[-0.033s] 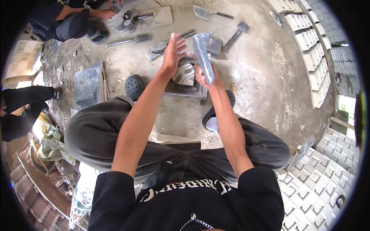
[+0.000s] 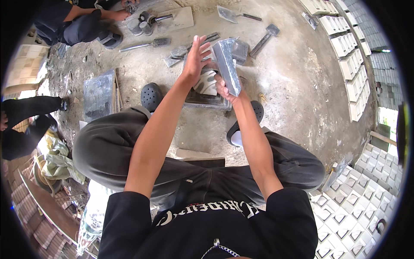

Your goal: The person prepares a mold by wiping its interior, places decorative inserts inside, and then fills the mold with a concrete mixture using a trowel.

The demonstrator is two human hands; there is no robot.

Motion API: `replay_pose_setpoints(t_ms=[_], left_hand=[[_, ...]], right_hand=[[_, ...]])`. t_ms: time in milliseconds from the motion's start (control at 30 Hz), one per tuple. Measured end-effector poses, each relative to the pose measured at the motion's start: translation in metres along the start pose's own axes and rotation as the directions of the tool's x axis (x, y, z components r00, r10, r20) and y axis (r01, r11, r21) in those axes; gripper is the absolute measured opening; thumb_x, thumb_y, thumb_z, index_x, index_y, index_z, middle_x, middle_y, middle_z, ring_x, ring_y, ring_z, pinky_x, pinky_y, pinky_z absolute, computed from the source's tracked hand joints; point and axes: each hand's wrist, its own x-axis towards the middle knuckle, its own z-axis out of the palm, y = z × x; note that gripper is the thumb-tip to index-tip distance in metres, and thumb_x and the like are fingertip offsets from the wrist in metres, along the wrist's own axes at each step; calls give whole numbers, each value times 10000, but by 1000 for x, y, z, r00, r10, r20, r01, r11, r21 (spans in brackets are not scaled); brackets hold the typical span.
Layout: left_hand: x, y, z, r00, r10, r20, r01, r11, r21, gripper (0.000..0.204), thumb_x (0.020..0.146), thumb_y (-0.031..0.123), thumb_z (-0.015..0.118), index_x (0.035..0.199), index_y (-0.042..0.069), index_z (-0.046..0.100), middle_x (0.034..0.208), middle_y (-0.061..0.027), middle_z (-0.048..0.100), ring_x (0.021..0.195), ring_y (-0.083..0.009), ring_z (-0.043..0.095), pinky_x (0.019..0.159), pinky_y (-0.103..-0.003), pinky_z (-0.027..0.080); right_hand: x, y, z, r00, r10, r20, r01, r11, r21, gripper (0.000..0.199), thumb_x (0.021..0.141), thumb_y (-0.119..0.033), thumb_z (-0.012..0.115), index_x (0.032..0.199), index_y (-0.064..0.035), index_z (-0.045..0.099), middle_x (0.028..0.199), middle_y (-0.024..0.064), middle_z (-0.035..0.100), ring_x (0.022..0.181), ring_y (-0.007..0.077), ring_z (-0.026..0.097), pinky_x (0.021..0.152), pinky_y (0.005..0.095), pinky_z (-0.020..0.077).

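Observation:
In my right hand [image 2: 225,89] is a grey, angled metal mould piece [image 2: 227,64], gripped near its lower end and held up at a slant. My left hand [image 2: 196,64], fingers stretched and apart, is raised beside it; whether the fingertips touch the metal I cannot tell. Beneath and between my hands lies a pale tile-like piece with dark wavy bands [image 2: 205,84], partly hidden by them. It sits within a dark square base or frame [image 2: 202,102] on the ground between my feet.
Trowels [image 2: 227,14], a flat-headed tool [image 2: 260,41], a brush-like tool [image 2: 160,42] and a grey block [image 2: 240,52] lie beyond my hands. A dark flat board [image 2: 98,96] is at left. Another person [image 2: 77,21] sits far left. Pale blocks [image 2: 345,43] line the right.
The metal mould piece and my right hand have shifted slightly left. My left hand has moved slightly up and right, its fingers still apart.

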Motion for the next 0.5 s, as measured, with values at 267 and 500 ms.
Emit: replay_pose_setpoints(t_ms=[267,500], left_hand=[[-26,31,-12,889,-457,-20,450,867,216,702,837,686,569,1094,35,635,1065,-123,629,1003,-253,586,950,-443,420],[-33,-9,-22,907,-421,-15,406,883,-235,303,941,389,555,953,98,637,895,-48,646,817,-183,622,709,-347,507]], right_hand=[[-18,14,9,956,281,85,-275,959,-73,474,988,-296,518,1154,148,543,543,48,514,358,67,475,284,178,315],[-24,-16,4,874,167,-457,-435,689,-580,766,960,-650,363,1161,47,609,877,169,681,689,201,670,556,304,547]])
